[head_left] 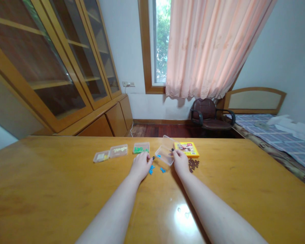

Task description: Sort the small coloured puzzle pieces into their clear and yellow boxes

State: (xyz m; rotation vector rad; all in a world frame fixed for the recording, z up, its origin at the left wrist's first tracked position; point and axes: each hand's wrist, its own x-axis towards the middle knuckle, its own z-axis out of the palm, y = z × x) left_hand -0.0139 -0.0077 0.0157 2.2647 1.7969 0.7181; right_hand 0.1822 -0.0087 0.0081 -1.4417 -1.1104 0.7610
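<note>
The person is sitting at a wide wooden table [66, 189] with both bare forearms reaching toward twelve o'clock. The right hand [180, 161] is pinching the near right edge of a clear plastic box [164, 155], fingers and thumb closed on its rim. The box is tilting, its low end toward seven o'clock, and its hinged lid [167, 139] is standing open at the far side. The box is lying just past the middle of the table, between the two hands.

The left hand [141, 166] is lying palm down at nine o'clock of the box, with its dark-nailed fingertips just beside the box's left end. Whether its fingers are closed on anything cannot be told, since the palm is hiding what is under it. A few blue pieces [151, 169] are lying loose on the wood at five o'clock of this hand, in the gap between the wrists.

A small heap of brown pieces [193, 164] is lying at three o'clock of the right hand, near it. A yellow box [187, 149] is lying flat at one o'clock of that hand. At eleven o'clock of the left hand, a tub of green pieces [141, 147] is sitting closest, and two more clear tubs [119, 150] with pale contents are lying in a row toward ten o'clock.
</note>
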